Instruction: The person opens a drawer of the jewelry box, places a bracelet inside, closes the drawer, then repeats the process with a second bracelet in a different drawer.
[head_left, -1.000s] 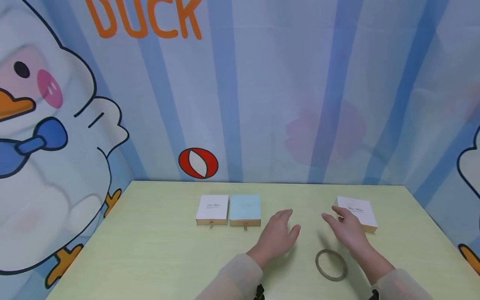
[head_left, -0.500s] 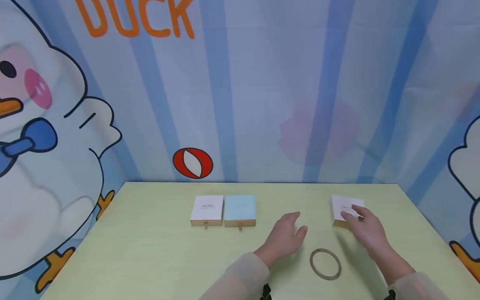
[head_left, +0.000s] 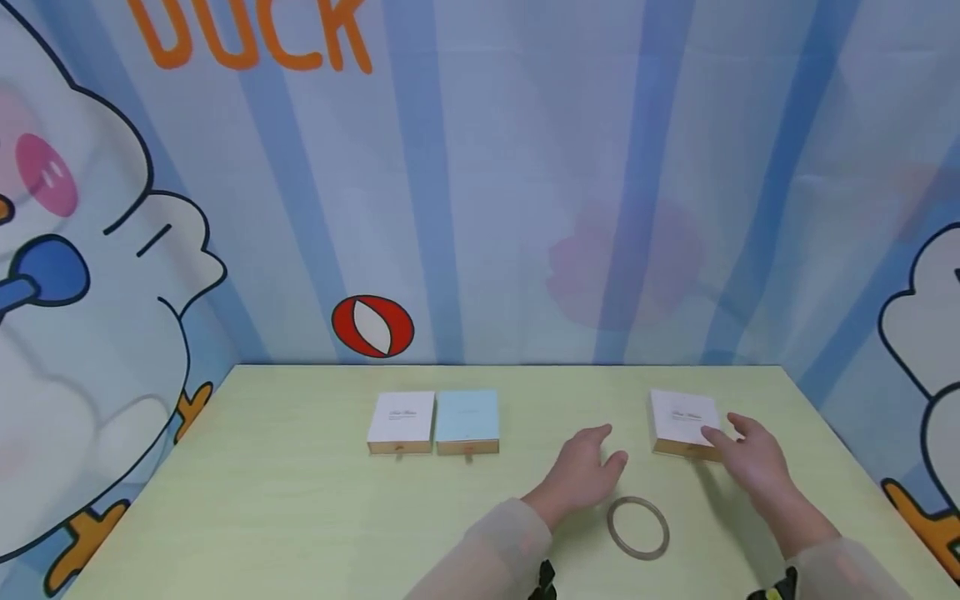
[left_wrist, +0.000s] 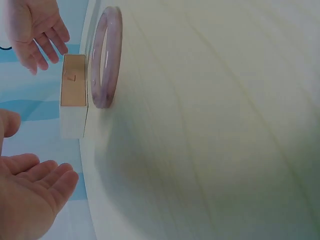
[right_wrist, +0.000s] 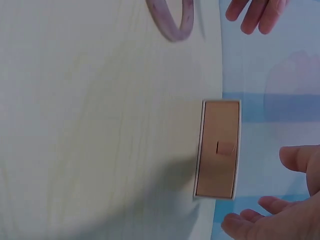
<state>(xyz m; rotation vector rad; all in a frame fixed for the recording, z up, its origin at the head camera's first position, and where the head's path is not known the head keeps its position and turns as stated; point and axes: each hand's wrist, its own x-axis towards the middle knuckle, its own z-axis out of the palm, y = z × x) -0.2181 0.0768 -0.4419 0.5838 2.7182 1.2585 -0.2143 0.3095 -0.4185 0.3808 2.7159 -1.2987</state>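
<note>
Bangle lies on the bench between the two hands, just beside the left hand on its right and toward the person's body from its fingers. That left hand is loosely spread above the bench, thumb well away from the relaxed fingers, and has hold of nothing. The right hand is likewise loosely spread, thumb apart, with nothing gripped. Just ahead and to the left of it sits a white box, its tan front toward the person; the thumb overlaps the lid in the head view, though whether it touches I cannot tell. The right wrist view shows the fingers near one corner of this box. Beyond the left hand and to its left stand another white box and a pale blue box, side by side. Compared with a second ago, the right hand is now at the box's right side instead of in front of its lid, so more of the lid shows, and the left hand is closer to the bangle.
</note>
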